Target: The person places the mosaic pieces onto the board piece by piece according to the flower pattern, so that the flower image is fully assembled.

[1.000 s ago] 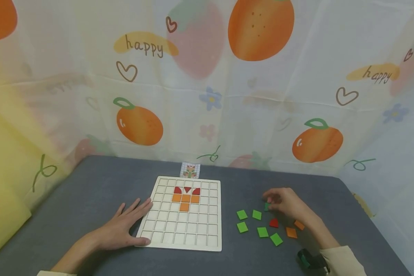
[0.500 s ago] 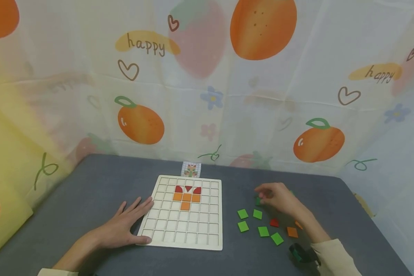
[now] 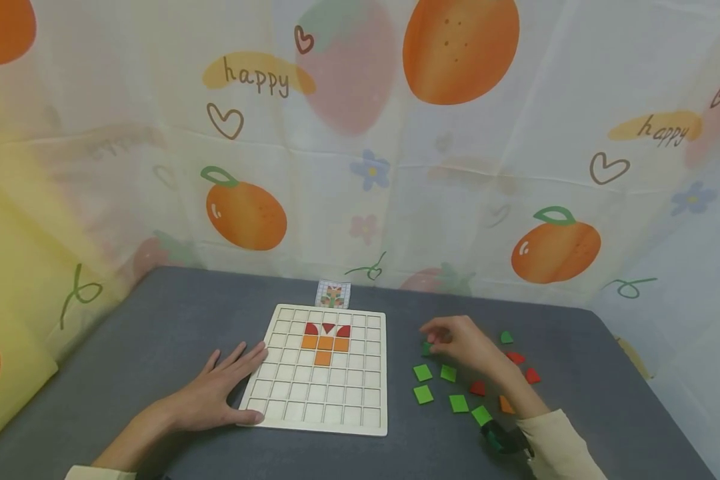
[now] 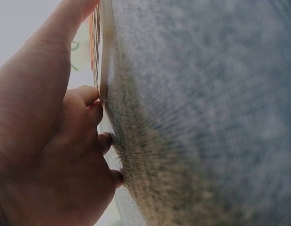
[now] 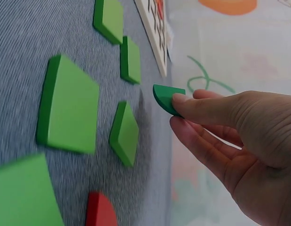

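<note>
My right hand [image 3: 459, 339] pinches a dark green quarter-circle tile [image 5: 166, 98] between thumb and fingers, held above the table right of the board. Spread flat, my left hand [image 3: 207, 397] rests at the left edge of the white grid board [image 3: 318, 393], thumb at its lower corner and fingertips on its side. In the board's upper cells sit red pieces [image 3: 329, 329] in a row, with orange squares [image 3: 325, 343] below them. The left wrist view shows the left fingers [image 4: 105, 141] beside the board's edge.
Several light green squares [image 3: 423, 394] lie right of the board. Near them are red pieces [image 3: 533, 376], an orange tile [image 3: 507, 404] partly behind the right arm, and another dark green piece [image 3: 507, 337]. A small pattern card [image 3: 333, 293] lies behind the board, before a printed curtain [image 3: 360, 133].
My right hand has moved left toward the board with the dark green tile, uncovering red pieces and a dark green one. My left hand has stayed at the board's edge.
</note>
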Motion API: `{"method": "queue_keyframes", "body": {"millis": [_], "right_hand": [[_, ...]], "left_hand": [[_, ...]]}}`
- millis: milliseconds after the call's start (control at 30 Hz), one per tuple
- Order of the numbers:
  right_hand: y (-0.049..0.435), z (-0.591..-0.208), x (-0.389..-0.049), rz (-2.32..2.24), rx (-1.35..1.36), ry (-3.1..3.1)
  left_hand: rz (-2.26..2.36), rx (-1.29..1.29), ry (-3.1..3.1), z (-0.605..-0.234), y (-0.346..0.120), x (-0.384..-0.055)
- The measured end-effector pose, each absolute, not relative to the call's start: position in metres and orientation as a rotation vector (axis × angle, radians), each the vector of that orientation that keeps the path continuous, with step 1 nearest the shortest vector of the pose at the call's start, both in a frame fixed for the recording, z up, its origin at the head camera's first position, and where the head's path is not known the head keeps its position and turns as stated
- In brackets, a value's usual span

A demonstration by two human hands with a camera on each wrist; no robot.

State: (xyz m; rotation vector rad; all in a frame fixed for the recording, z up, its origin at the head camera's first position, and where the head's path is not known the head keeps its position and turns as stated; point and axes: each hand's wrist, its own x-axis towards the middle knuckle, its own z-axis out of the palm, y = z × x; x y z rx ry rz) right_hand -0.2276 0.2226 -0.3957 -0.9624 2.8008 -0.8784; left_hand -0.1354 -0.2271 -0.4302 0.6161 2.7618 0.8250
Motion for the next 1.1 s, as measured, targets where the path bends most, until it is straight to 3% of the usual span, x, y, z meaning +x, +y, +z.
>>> {"method": "queue_keyframes", "body": {"millis": [1100], "right_hand": [[0.122, -0.393, -0.224, -0.932, -1.107, 2.629]], "left_hand": [[0.817, 0.633, 2.772, -0.429, -0.228, -0.136]]}}
